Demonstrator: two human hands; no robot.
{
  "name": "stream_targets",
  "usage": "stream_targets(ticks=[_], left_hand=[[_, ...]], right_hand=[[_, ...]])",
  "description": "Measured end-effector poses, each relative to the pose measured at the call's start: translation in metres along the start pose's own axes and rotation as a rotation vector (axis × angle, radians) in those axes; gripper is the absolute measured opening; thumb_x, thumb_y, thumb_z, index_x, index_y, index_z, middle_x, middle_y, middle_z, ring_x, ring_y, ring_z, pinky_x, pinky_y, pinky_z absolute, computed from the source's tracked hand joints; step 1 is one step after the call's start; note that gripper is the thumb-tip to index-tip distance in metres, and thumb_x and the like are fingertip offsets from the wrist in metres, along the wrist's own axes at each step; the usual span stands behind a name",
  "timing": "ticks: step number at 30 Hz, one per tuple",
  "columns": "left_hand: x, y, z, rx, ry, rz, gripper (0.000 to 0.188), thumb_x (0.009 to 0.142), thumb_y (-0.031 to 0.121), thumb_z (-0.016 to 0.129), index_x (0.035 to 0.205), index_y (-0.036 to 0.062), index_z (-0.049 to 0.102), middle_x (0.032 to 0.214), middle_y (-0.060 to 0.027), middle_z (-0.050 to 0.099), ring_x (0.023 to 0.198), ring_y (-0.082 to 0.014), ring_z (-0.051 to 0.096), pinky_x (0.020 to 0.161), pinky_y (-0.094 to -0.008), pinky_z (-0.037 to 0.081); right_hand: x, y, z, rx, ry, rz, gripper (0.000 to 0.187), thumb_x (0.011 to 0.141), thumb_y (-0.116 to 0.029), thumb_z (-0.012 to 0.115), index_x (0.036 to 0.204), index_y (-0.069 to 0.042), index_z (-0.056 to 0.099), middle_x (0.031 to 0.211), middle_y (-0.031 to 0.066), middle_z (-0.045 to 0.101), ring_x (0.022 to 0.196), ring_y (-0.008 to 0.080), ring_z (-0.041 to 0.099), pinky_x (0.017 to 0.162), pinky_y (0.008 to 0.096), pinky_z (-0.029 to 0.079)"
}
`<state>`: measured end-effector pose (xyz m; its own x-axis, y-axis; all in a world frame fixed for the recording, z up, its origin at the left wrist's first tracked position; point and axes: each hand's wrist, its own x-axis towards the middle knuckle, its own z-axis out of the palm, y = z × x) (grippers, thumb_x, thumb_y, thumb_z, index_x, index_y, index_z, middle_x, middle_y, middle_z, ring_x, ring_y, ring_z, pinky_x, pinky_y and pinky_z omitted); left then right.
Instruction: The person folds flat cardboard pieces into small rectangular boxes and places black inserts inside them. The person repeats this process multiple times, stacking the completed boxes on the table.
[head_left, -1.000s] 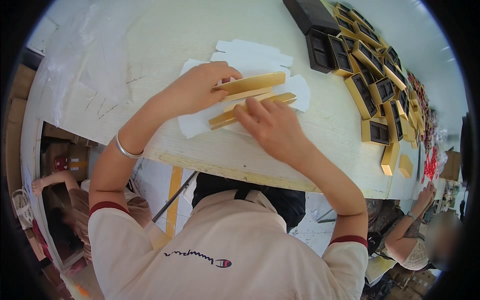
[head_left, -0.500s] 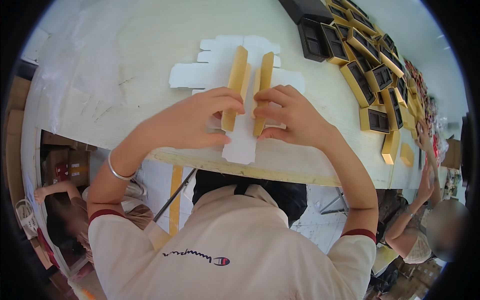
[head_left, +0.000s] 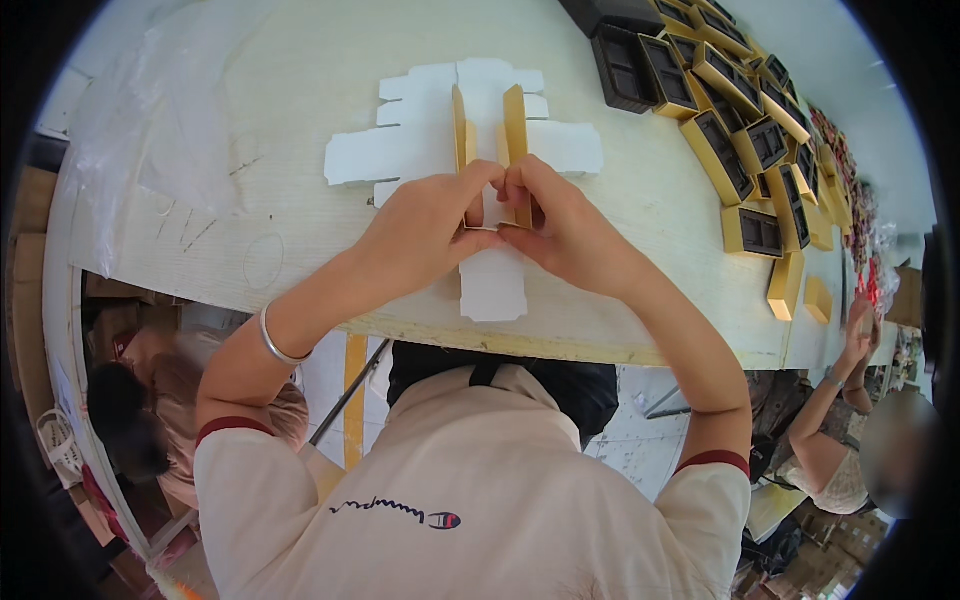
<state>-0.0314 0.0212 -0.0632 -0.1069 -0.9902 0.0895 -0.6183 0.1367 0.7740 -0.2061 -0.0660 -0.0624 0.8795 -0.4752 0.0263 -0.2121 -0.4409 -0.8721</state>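
Note:
In front of me stands a partly folded cardboard box [head_left: 515,118], gold outside and white inside, its two long walls raised and a white flap stretching toward me. My left hand [head_left: 432,218] grips its near left corner, fingers curled over the wall and thumb on the near edge. My right hand [head_left: 565,232] pinches the near right corner likewise, and the fingertips of both hands almost meet over the near end. Under and behind the box lie flat white cardboard blanks [head_left: 362,156] with notched flaps. The curled fingers hide parts of the near corners.
Gold boxes with black compartment inserts [head_left: 752,232] crowd the table's right side, beside a black tray [head_left: 622,70]. Clear plastic film [head_left: 130,150] lies at the left. The table's near edge [head_left: 560,347] runs before me. Other people work at left [head_left: 180,430] and right [head_left: 825,455].
My hands have come together at the near end of the box. The long walls stand more upright, and the near edge is now folded up between my thumbs.

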Motion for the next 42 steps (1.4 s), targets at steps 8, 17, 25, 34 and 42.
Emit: stream_targets(ticks=[8,17,25,34,42], left_hand=[[-0.007,-0.004,0.003,0.12,0.088,0.177,0.016,0.076,0.007,0.073,0.08,0.002,0.057,0.077,-0.0063,0.055,0.062,-0.0231,0.056,0.057,-0.0337,0.044],[-0.006,-0.009,0.0,-0.134,0.005,0.058,0.014,0.08,0.009,0.069,0.079,-0.0003,0.059,0.08,-0.0054,0.053,0.064,-0.0161,0.053,0.058,-0.0273,0.043],[-0.004,-0.014,-0.015,-0.273,-0.156,-0.079,0.026,0.093,0.025,0.057,0.102,0.0006,0.055,0.085,-0.0076,0.057,0.069,-0.0139,0.05,0.064,-0.0268,0.042],[-0.015,0.0,0.005,-0.1,0.163,0.052,0.009,0.084,0.005,0.065,0.092,0.0022,0.062,0.101,-0.0075,0.055,0.063,-0.0129,0.052,0.057,-0.0246,0.043],[-0.013,-0.003,0.003,0.119,0.077,0.061,0.007,0.079,0.004,0.066,0.083,0.0021,0.06,0.08,-0.0063,0.055,0.07,-0.0261,0.057,0.058,-0.0354,0.045]], right_hand=[[-0.007,-0.016,-0.007,0.181,-0.035,0.102,0.058,0.075,0.006,0.067,0.125,-0.009,0.042,0.112,0.0083,0.05,0.089,0.0191,0.053,0.078,0.0306,0.046],[-0.032,0.002,0.012,-0.66,0.192,-0.529,0.05,0.073,-0.008,0.073,0.119,-0.009,0.054,0.115,0.0104,0.059,0.099,0.0285,0.056,0.082,0.0374,0.047],[-0.009,0.003,0.019,0.196,0.344,-0.071,0.023,0.082,-0.001,0.066,0.101,-0.005,0.054,0.1,0.0125,0.057,0.076,0.0261,0.057,0.065,0.0303,0.046],[-0.015,0.007,0.019,-0.735,0.332,-0.49,0.021,0.071,0.0,0.066,0.09,-0.002,0.058,0.094,0.0104,0.051,0.082,0.0255,0.053,0.067,0.0332,0.043],[-0.002,-0.003,0.01,-0.616,0.007,-0.162,0.017,0.068,0.001,0.066,0.084,-0.004,0.062,0.086,0.008,0.054,0.079,0.027,0.055,0.067,0.0342,0.042]])
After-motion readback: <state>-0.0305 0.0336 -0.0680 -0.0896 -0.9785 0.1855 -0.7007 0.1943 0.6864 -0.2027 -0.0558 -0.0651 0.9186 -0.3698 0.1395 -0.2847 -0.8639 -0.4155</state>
